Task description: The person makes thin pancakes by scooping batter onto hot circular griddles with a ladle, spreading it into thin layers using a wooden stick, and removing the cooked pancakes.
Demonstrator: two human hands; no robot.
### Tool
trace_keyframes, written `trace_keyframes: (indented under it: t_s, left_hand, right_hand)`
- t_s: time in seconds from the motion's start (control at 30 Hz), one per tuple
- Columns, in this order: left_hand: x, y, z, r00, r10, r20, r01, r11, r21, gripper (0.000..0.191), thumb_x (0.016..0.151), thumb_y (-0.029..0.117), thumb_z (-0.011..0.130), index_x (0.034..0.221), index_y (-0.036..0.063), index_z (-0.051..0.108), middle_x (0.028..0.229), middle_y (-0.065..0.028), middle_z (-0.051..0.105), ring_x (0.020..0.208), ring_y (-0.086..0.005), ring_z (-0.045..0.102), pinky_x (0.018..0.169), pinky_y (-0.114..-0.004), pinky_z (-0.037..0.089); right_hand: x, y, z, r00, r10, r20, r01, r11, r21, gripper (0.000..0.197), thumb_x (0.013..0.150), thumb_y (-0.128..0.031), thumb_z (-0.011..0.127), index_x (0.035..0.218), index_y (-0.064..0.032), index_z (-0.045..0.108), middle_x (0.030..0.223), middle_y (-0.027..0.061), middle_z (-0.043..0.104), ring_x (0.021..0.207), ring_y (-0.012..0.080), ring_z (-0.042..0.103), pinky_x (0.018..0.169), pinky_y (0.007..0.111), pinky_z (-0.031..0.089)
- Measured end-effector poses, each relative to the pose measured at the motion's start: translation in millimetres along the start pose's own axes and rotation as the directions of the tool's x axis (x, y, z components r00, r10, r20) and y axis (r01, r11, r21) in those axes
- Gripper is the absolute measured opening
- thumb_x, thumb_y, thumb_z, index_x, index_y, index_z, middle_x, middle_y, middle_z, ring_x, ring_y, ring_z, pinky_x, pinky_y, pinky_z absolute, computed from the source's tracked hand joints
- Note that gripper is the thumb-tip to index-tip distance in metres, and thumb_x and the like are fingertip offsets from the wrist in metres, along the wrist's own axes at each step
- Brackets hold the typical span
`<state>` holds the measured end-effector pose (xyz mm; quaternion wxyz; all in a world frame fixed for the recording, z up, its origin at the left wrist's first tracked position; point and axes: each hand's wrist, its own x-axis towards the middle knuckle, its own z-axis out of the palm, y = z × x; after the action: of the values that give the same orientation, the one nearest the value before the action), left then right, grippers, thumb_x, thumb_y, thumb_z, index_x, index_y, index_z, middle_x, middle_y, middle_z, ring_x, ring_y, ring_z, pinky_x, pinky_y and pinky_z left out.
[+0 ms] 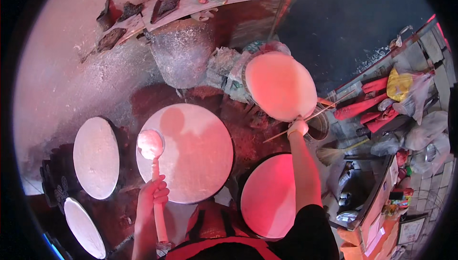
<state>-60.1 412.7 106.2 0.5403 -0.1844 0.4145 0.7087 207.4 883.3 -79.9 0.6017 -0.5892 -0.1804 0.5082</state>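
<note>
My left hand (153,195) is closed around the pale handle of a ladle (150,144), whose round bowl holds a white substance above the left part of a large round flat plate (195,152). Shadows fall across that plate. My right hand (298,126) grips a long thin wooden stick (329,106) at the near edge of a round, pale-topped container (281,84). Whether the hand also touches the container is unclear. Below my right forearm lies another round plate (268,195), lit pink and partly covered by the arm.
Two more round plates (96,158) (85,228) stand at the left. A whitened, bucket-like vessel (182,52) is beyond the large plate. A bucket (319,125), a straw brush (331,155), plastic bags (425,131) and a shelf with shoes (375,195) are at the right.
</note>
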Motion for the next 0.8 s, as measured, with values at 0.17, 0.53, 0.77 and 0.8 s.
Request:
trace_keyframes:
  t_s: [0.17,0.53,0.77,0.8]
  left_hand:
    - [-10.5,-10.8,9.6,0.999,-0.033,0.003,0.033,0.996,-0.086,0.018,0.088,0.002,0.047,0.104,-0.0027,0.043,0.071,-0.0019,0.042,0.048,-0.0037,0.035,0.035,-0.015,0.028]
    - [-146.8,-171.4,-47.4,0.979,-0.058,0.194,0.159,0.812,-0.561,0.016,0.090,0.001,0.040,0.104,-0.0059,0.042,0.072,-0.0047,0.044,0.048,-0.0069,0.038,0.037,-0.017,0.032]
    - [-253.8,-311.7,-102.6,0.968,0.151,0.201,0.116,0.439,-0.891,0.008,0.091,0.003,0.038,0.096,-0.0031,0.039,0.069,-0.0039,0.042,0.046,-0.0066,0.037,0.038,-0.017,0.033]
    - [-269.1,-332.3,-112.4,0.970,0.173,0.169,0.086,0.406,-0.910,0.009,0.091,0.004,0.039,0.096,-0.0030,0.039,0.069,-0.0039,0.041,0.045,-0.0067,0.037,0.038,-0.018,0.033]
  right_hand:
    - [-9.1,7.7,0.4,0.998,0.035,-0.053,-0.035,0.999,0.001,0.005,0.079,-0.010,0.059,0.078,-0.0052,0.057,0.060,0.0023,0.050,0.041,0.0135,0.042,0.038,0.030,0.032]
    - [-237.9,-13.8,-110.7,0.515,0.557,0.652,-0.398,0.828,-0.394,0.029,0.082,-0.031,0.058,0.061,-0.0228,0.039,0.046,-0.0096,0.024,0.035,0.0074,0.026,0.034,0.025,0.020]
    - [-367.5,49.4,-272.6,-0.043,0.613,0.789,0.306,0.760,-0.573,0.021,0.068,-0.005,0.063,0.077,-0.0073,0.045,0.064,-0.0029,0.046,0.057,0.0085,0.044,0.053,0.025,0.040]
    - [-375.8,65.0,-297.4,-0.160,0.568,0.807,0.385,0.789,-0.479,0.018,0.070,-0.005,0.063,0.082,-0.0057,0.049,0.069,-0.0017,0.050,0.060,0.0086,0.046,0.056,0.024,0.041]
